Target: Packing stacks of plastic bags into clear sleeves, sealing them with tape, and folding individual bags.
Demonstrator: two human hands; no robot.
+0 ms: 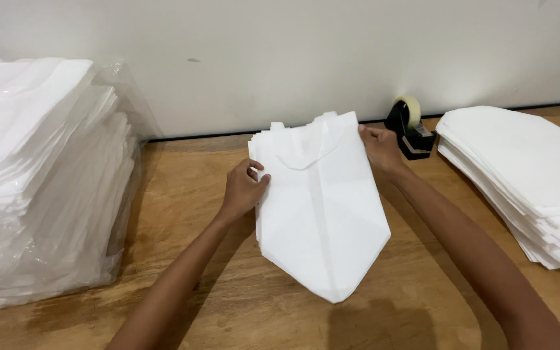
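Hands (244, 188) grip bag stack (319, 214), tip pointing nearward.

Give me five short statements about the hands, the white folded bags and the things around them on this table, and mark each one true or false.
1. Both hands grip the small stack of white bags in the middle of the wooden table. True: the left hand holds its left edge, the right hand its upper right corner.
2. The tape dispenser stands to the left of the left hand. False: it stands by the wall, just beyond the right hand.
3. The pile at far left is wrapped in clear plastic. True.
4. The pile on the right is wrapped in plastic too. False: it lies bare.
5. The held stack tapers to a point toward the person. True.
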